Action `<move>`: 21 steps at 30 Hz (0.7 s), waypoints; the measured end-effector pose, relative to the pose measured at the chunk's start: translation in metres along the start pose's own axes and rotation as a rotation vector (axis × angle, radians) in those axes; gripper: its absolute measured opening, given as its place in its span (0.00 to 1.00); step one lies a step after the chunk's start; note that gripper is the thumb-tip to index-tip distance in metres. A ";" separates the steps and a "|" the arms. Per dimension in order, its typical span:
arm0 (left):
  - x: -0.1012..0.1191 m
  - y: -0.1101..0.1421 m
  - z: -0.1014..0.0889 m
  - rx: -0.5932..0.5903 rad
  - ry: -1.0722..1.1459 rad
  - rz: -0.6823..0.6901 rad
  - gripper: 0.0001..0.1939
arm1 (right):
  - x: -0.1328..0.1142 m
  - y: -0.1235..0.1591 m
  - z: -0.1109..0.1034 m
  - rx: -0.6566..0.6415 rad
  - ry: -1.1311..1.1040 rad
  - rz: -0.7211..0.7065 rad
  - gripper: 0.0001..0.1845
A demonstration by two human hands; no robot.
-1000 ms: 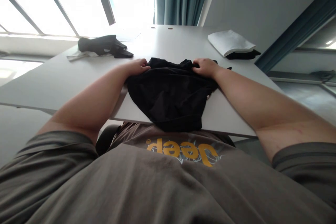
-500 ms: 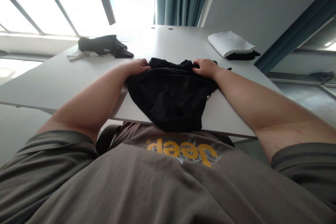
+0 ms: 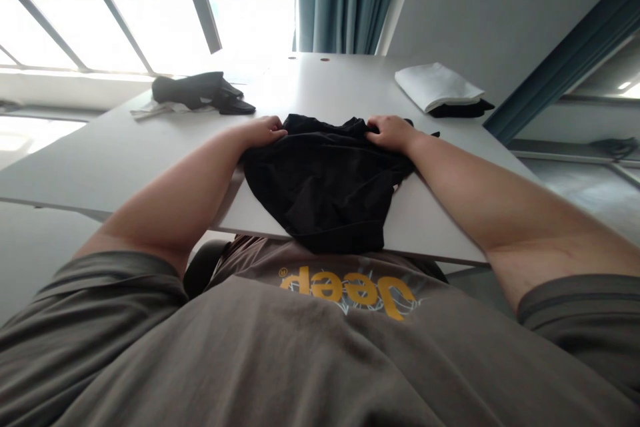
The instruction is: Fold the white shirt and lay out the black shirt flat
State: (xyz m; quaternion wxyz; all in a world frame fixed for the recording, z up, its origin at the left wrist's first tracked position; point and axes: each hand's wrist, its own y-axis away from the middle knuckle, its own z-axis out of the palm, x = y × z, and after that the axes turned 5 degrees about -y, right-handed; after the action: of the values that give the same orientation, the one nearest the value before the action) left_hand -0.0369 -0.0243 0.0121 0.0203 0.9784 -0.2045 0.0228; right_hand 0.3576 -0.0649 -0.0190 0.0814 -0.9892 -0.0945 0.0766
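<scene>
I have the black cloth straight ahead of me on the white table, its lower end lapping over the table edge at 6 o'clock, close to my shirt. My left hand grips its far side at about 11 o'clock, thumb and fingers closed together on the fabric. My right hand does the same at about 1 o'clock, though the dark folds make it hard to tell how much I have bunched under those fingertips. Little has just changed: both grips are where they were, and only my view has tipped slightly, so the cloth looks steadied rather than moved. Its far rim is rumpled between my hands. Farther off, a dark cloth heap lies on a white piece toward 10 o'clock, and a folded white cloth sits over a black piece toward 2 o'clock.
</scene>
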 end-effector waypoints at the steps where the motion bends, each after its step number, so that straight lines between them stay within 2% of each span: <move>1: 0.000 0.000 0.000 -0.007 0.002 -0.006 0.32 | 0.000 0.000 0.000 0.002 0.000 0.000 0.20; 9: -0.001 -0.004 0.003 -0.016 0.022 -0.016 0.29 | 0.000 0.000 0.000 0.001 -0.007 0.001 0.20; 21: -0.004 -0.006 0.004 -0.014 0.030 -0.003 0.31 | -0.001 0.000 0.000 0.002 0.005 0.006 0.19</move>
State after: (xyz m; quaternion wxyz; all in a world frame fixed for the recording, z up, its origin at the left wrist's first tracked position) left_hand -0.0378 -0.0176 0.0079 0.0304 0.9781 -0.2028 0.0361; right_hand 0.3570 -0.0656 -0.0186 0.0825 -0.9896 -0.0912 0.0744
